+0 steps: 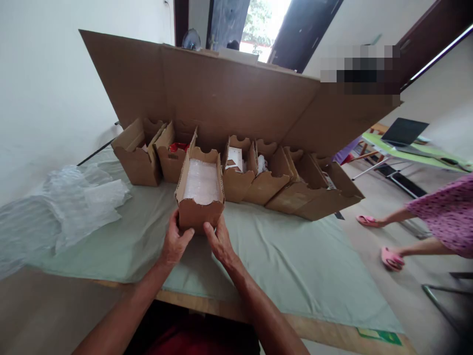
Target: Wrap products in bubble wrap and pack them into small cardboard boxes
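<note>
My left hand and my right hand both grip the near end of a small open cardboard box, thumbs pressed on its front wall. Inside the box lies something wrapped in clear bubble wrap. The box stands on a pale green cloth that covers the table, pulled forward from a row of several similar open cardboard boxes. That row sits against a large flat cardboard sheet leaning upright behind it.
A heap of clear bubble wrap lies at the left of the table. At the right, another person in a pink dress and pink slippers walks past on the floor. A laptop rests on a green surface behind.
</note>
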A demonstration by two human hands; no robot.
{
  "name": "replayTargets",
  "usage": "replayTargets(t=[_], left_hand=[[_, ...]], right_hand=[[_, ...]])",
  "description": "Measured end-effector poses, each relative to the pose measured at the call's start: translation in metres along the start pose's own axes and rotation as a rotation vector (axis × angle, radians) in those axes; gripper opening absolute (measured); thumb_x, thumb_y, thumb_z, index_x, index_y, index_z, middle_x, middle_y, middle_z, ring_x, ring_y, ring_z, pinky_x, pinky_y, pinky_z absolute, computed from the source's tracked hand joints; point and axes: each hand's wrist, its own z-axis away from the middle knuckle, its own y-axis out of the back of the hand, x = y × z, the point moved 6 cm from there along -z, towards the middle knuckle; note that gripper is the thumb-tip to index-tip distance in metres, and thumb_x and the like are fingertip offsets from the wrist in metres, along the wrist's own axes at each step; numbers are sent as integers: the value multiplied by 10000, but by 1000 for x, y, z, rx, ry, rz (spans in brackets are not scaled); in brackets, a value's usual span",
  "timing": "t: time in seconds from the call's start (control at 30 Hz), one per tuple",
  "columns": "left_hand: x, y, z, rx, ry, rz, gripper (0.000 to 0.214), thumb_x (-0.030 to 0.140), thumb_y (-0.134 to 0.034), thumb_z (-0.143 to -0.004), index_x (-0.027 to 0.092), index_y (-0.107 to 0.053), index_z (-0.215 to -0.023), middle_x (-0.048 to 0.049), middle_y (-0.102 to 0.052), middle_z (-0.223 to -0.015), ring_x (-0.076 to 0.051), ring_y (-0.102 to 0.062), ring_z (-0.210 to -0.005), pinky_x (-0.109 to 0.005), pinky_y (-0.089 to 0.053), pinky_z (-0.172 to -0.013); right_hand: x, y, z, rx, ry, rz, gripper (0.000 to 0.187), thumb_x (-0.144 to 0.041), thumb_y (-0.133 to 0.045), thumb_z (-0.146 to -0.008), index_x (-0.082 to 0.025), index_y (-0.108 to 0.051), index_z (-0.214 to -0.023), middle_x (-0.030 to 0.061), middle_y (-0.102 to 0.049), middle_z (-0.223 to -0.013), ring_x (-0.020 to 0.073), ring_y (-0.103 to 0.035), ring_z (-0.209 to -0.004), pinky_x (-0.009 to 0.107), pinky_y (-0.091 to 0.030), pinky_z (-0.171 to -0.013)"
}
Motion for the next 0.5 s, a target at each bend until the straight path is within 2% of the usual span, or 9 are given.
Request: replayTargets(t=[0.07, 0.13, 0.37, 0.5], left_hand=[[-3, -5, -11, 21, -25, -43, 650, 336, -679, -727, 174, -464, -1318, -132, -624, -1282, -288, -616, -1219, -452, -488, -1060], [-5, -8, -11, 26, -34, -78, 627, 326, -666, -735, 172, -469, -1310, -128, -624, -1269, -281, -626, -1191, -435, -501, -1037], [-21, -1, 32, 77, 8, -106, 620, 370, -677, -791, 183, -447, -1336, -147, -628, -1290, -295, -633, -1223, -420, -524, -1024], [-14, 6, 19, 64, -33, -113, 569, 356, -672, -780, 183, -483, -1287, -131, -644, -1267, -286, -640, -1207, -398, -526, -1019]], right_hand=[[5, 4, -8, 32, -3, 23, 789, -656, -453, -958, -246, -263, -1605, 121, -431, -1579, 323, -442, -1419, 505, -368, -1172], [9, 7, -6, 63, -4, 48, 765, -627, -466, -963, -247, -279, -1600, 124, -432, -1578, 326, -442, -1418, 513, -365, -1173], [27, 7, 42, 118, -42, 81, 728, -550, -527, -956, -306, -288, -1598, 98, -498, -1524, 348, -410, -1448, 569, -366, -1178], [28, -3, 38, 118, -42, 65, 754, -540, -525, -963, -310, -230, -1617, 92, -430, -1581, 345, -351, -1486, 567, -327, -1207]])
